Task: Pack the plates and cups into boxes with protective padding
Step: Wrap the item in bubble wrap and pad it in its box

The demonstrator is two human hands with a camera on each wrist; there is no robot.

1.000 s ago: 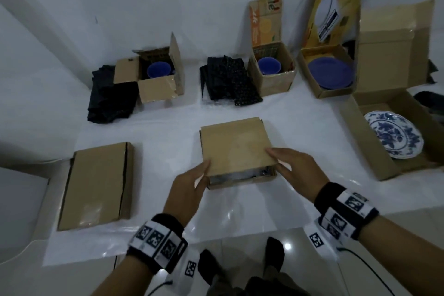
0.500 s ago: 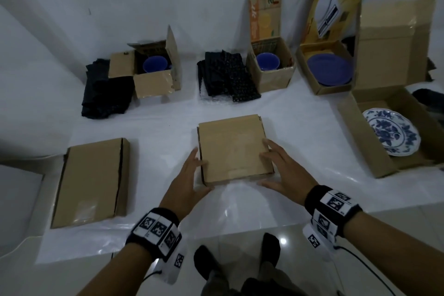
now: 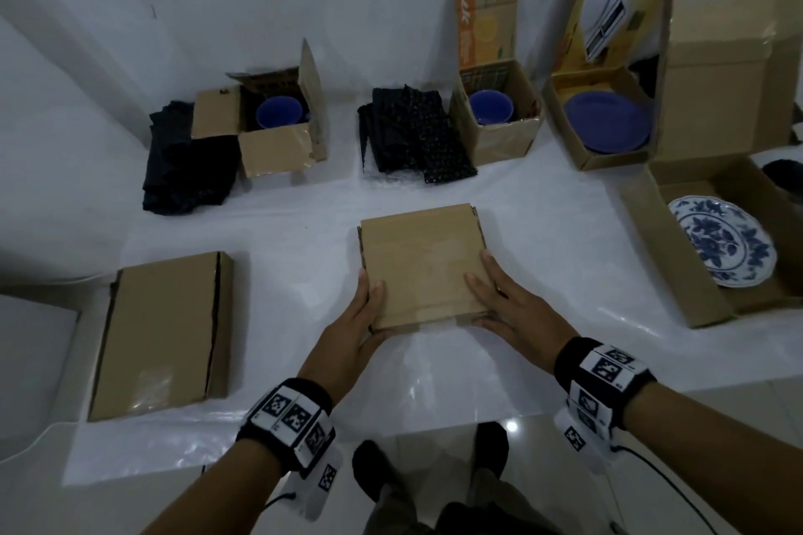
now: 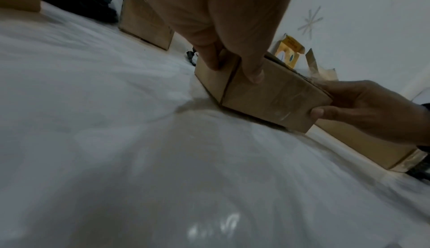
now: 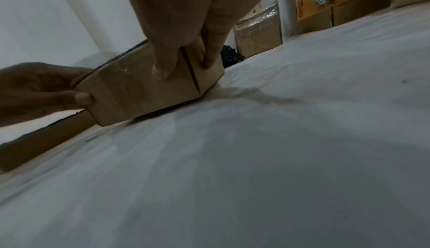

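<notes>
A closed flat square cardboard box (image 3: pixel 423 265) lies on the white sheet in the middle of the head view. My left hand (image 3: pixel 365 308) grips its near left corner; the left wrist view shows the thumb (image 4: pixel 253 73) on the front face of the box (image 4: pixel 274 95) and fingers on the left side. My right hand (image 3: pixel 499 300) holds the near right corner the same way, its thumb (image 5: pixel 160 70) on the front face of the box (image 5: pixel 130 90). What is inside the box is hidden.
A second closed flat box (image 3: pixel 160 334) lies to the left. At the back stand two open boxes with blue cups (image 3: pixel 278 113) (image 3: pixel 491 106), black padding (image 3: pixel 187 165) (image 3: pixel 417 135), and a box with a blue plate (image 3: pixel 606 124). At the right is a blue-and-white plate (image 3: pixel 721 239) in an open box.
A second ago the box's front edge showed a dark gap; it now lies shut and flat. Both hands have slid back to its near corners.
</notes>
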